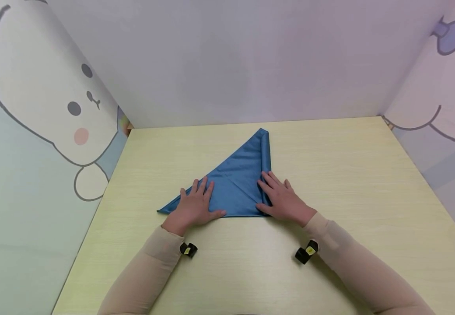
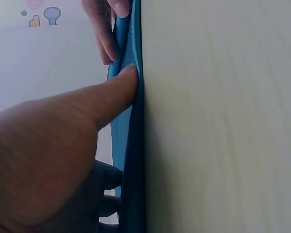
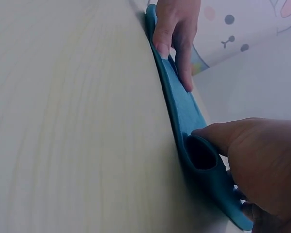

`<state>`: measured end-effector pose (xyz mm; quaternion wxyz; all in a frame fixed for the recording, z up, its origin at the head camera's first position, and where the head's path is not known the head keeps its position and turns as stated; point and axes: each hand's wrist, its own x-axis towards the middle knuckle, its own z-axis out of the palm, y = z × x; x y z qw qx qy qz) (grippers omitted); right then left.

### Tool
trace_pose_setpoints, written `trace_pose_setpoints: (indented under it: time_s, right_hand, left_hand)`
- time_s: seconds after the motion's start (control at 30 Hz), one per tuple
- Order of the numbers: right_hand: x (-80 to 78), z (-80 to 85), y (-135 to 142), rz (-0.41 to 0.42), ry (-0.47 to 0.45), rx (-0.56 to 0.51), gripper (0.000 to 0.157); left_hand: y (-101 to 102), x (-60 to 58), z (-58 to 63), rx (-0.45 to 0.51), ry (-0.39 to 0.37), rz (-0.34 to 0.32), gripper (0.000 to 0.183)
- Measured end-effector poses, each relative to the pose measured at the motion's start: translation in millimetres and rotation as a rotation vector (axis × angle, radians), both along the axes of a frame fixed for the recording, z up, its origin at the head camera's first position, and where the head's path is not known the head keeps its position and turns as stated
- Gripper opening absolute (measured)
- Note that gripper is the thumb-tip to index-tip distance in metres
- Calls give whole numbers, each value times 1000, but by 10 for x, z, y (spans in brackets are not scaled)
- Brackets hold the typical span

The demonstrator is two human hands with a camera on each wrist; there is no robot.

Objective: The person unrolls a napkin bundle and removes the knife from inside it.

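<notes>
A blue cloth [image 1: 235, 183] lies folded into a triangle on the table, its long straight edge toward me and its peak at the far right. Along its right side runs a rolled fold [image 1: 266, 153], whose hollow end shows in the right wrist view. My left hand [image 1: 194, 207] rests flat on the cloth's left part with fingers spread, the thumb along the near edge. On the rolled fold lies my right hand [image 1: 284, 199], fingers extended over it and thumb at its near end. The left wrist view shows the left thumb [image 2: 119, 90] pressing the cloth's edge.
The pale wooden table [image 1: 349, 175] extends around the cloth on all sides. A plain wall [image 1: 251, 65] stands behind it, and cartoon-printed walls [image 1: 34, 109] flank it left and right. Small black wrist devices [image 1: 306, 251] sit at both sleeves.
</notes>
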<state>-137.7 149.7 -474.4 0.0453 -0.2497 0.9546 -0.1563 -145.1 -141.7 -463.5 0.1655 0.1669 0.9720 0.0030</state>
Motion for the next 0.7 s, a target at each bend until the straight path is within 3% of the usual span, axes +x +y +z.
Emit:
trace_pose_setpoints:
  time_s: [0.7]
  right_hand:
    - [17,75,87,-42,-15,-4,76]
  left_hand:
    - [-9,0,-9,-2,14,-5,104]
